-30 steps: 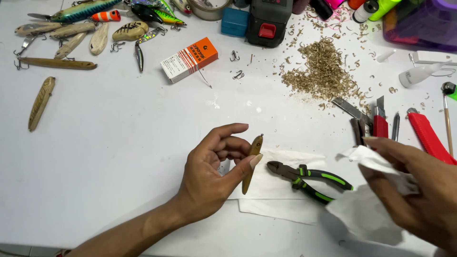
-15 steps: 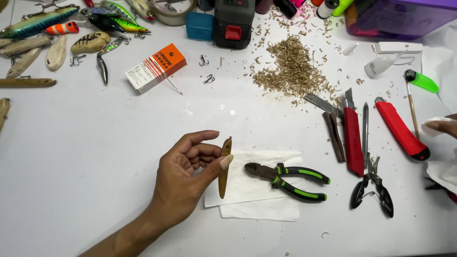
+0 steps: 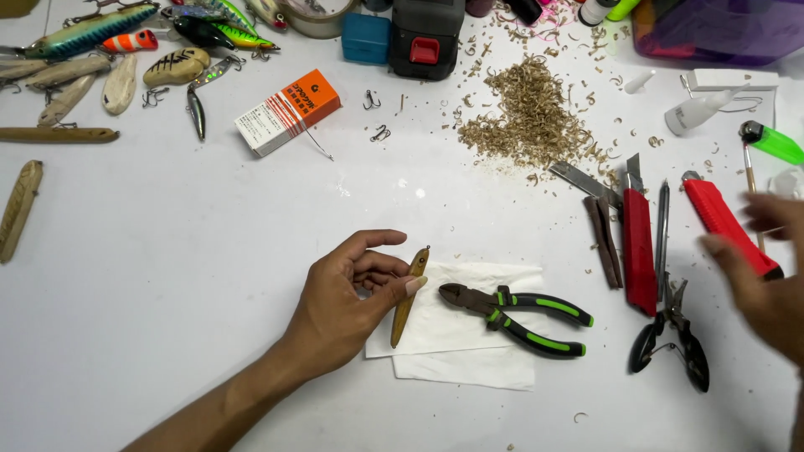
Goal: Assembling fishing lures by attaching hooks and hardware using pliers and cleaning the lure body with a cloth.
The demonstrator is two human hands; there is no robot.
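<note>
two hands over white desk (image 3: 209,251). left hand (image 3: 347,305) pinches slim wooden lure blank (image 3: 409,295) at paper towel (image 3: 469,335) edge, beside green-handled cutters (image 3: 519,316). right hand (image 3: 766,280) blurred, cut off by frame edge near red knife (image 3: 727,219); grip cannot be determined.

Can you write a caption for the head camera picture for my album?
Left hand pinches a wooden lure body beside green-handled pliers; right hand hovers by a red knife.

Your left hand (image 3: 347,305) pinches a smooth, matt wooden lure blank (image 3: 409,295) over soft white paper tissue (image 3: 456,335). The cutting pliers (image 3: 519,318) beside it have dull dark metal jaws and glossy green-black plastic grips. The tabletop (image 3: 209,251) looks smooth and matt.
</note>
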